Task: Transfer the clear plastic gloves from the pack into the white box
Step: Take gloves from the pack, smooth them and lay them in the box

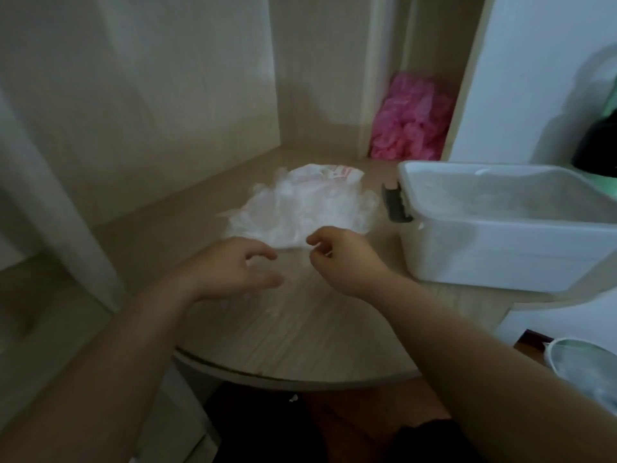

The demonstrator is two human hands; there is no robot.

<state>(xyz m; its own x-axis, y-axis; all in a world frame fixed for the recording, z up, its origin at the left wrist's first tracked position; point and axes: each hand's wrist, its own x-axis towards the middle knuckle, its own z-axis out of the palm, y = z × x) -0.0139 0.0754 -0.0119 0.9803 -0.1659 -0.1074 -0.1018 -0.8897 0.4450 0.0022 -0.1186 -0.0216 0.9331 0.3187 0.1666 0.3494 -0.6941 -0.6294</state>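
A crumpled heap of clear plastic gloves (300,208) lies on the wooden table (293,335), with their printed pack (334,173) at its far side. The white box (500,248) stands open at the right, dark latch facing the heap; its inside looks hazy. My left hand (233,265) hovers just in front of the heap, fingers loosely curled with a gap to the thumb, holding nothing I can see. My right hand (340,255) is at the heap's near edge, fingers curled. A faint glint shows among them, and whether they pinch a glove is unclear.
A pile of pink gloves (410,121) fills a shelf niche behind the box. Cabinet walls close in at the left and back. A round white-rimmed object (581,362) sits low at the right, beyond the table's curved front edge.
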